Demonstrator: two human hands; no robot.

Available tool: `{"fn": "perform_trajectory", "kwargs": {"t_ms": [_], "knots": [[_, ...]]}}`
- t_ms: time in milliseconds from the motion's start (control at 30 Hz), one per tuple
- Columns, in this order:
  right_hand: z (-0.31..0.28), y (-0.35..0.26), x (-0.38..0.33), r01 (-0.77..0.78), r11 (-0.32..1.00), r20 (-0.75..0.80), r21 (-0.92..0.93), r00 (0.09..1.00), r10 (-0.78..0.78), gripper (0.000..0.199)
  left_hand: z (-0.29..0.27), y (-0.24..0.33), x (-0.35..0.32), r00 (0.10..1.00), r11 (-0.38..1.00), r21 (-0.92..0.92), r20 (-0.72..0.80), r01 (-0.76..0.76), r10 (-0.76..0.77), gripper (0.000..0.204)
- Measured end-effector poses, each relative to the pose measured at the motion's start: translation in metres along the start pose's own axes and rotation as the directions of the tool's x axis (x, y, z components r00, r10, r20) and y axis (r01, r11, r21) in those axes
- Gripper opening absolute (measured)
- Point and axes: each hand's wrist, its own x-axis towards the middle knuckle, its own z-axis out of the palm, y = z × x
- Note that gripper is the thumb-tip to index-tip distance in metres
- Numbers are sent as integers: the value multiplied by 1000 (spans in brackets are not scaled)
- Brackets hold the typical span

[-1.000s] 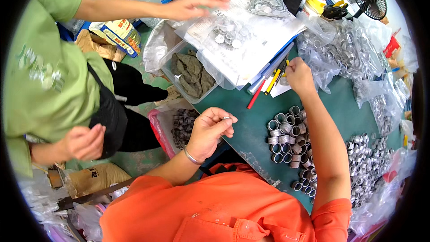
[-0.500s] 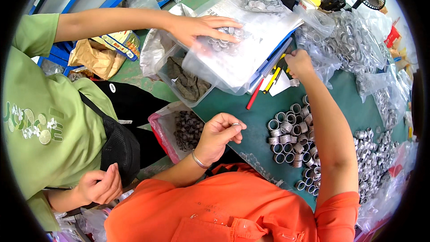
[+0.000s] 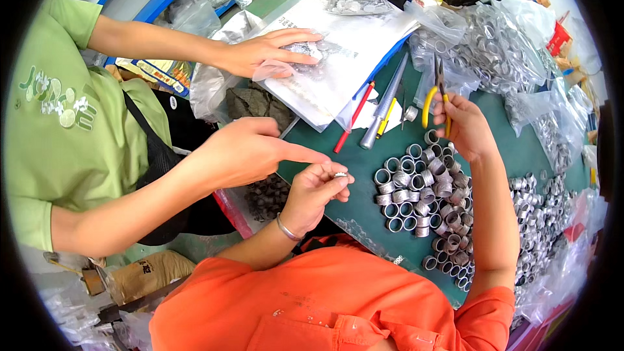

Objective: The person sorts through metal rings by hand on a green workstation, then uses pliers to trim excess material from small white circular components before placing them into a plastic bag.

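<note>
Rings (image 3: 422, 188) crowd the green table (image 3: 520, 149); left hand (image 3: 315, 192) pinches one ring (image 3: 340, 174), right hand (image 3: 465, 127) grips yellow-handled pliers (image 3: 434, 94).

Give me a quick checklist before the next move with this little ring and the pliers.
1. Small metal ring pinched in left hand fingertips: ok.
2. Yellow-handled pliers gripped in right hand: ok.
3. Plier tips closed or open: cannot tell.
4. Co-worker's pointing finger apart from the ring: not ok, it is right beside it.
5. Ring pile on green mat close by: ok.
</note>
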Motion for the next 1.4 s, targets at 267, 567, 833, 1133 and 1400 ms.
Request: {"fn": "perform_trajectory", "kwargs": {"t_ms": [267,567,833,1133,1400], "knots": [[9,31,-62,-154,943,127,296,984,121,38,36,6,18,988,994,-26,109,-109,111,24],[41,53,-121,343,742,16,-575,912,-409,23,61,15,13,975,957,193,85,-216,203,25],[51,65,-136,419,412,77,-809,770,-633,51,64,15,8,945,931,168,109,-323,308,16],[52,60,-135,418,191,200,-888,725,-659,56,61,13,2,903,900,152,211,-408,374,13],[57,65,-136,432,247,181,-868,736,-652,54,62,14,-2,929,920,163,165,-356,330,14]]}}
